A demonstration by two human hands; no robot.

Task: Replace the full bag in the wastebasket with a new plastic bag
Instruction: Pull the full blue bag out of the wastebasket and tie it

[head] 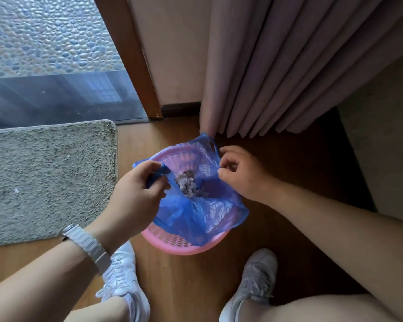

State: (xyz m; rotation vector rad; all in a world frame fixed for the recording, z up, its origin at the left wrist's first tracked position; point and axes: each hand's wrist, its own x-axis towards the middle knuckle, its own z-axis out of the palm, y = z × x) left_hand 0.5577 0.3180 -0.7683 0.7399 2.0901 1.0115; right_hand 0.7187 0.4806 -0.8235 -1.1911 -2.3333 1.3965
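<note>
While between 2 hands (137,189) (240,173), 1 bag (203,212).

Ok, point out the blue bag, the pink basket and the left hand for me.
blue bag (203,214): head view, crumpled front side over the rim.
pink basket (186,250): head view, near rim.
left hand (137,191): head view, back of the hand.

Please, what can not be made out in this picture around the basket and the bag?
Head view only:
- Wastebasket depth: covered by the blue bag.
- Rubbish kind: too small, blurred.
- Right hand grip on the bag: the hand itself hides the contact.
</note>
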